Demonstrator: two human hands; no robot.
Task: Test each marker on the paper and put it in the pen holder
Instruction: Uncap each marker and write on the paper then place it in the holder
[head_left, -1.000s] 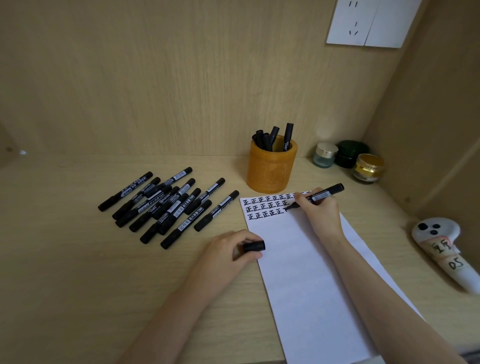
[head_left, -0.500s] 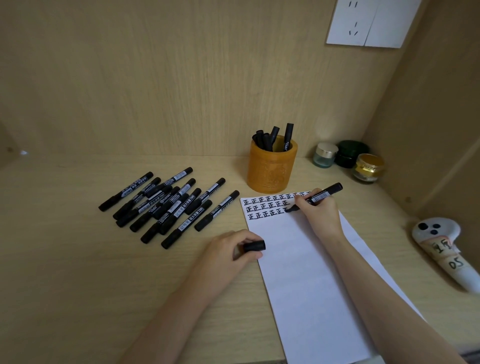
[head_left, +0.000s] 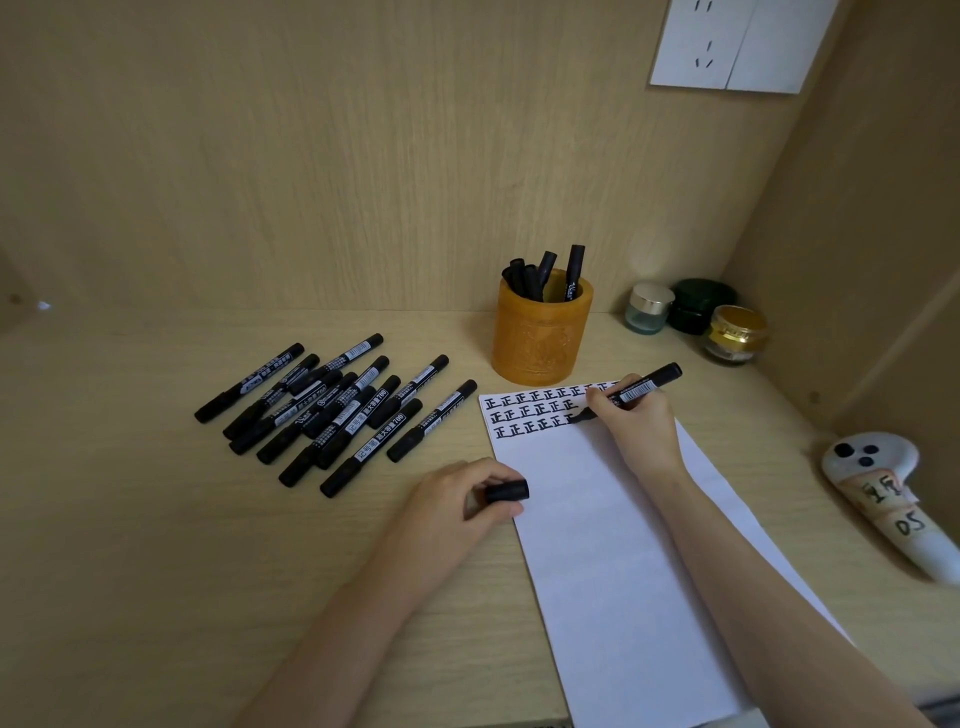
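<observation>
My right hand (head_left: 636, 421) grips a black marker (head_left: 641, 388), uncapped, its tip touching the white paper (head_left: 613, 545) at the end of the written rows of black characters (head_left: 535, 413). Pinched in my left hand (head_left: 457, 501) is the marker's black cap (head_left: 507, 491), resting at the paper's left edge. An orange pen holder (head_left: 540, 332) stands behind the paper with several black markers (head_left: 545, 273) upright in it. A pile of several capped black markers (head_left: 337, 410) lies on the desk to the left.
Three small jars (head_left: 696, 314) stand in the back right corner. A white controller with taped labels (head_left: 883, 493) lies at the right. A wall socket plate (head_left: 737, 41) sits high on the back panel. Wooden walls close in behind and to the right.
My right hand and the marker tip have shifted slightly down and right along the third row of characters. My left hand with the cap has stayed put.
</observation>
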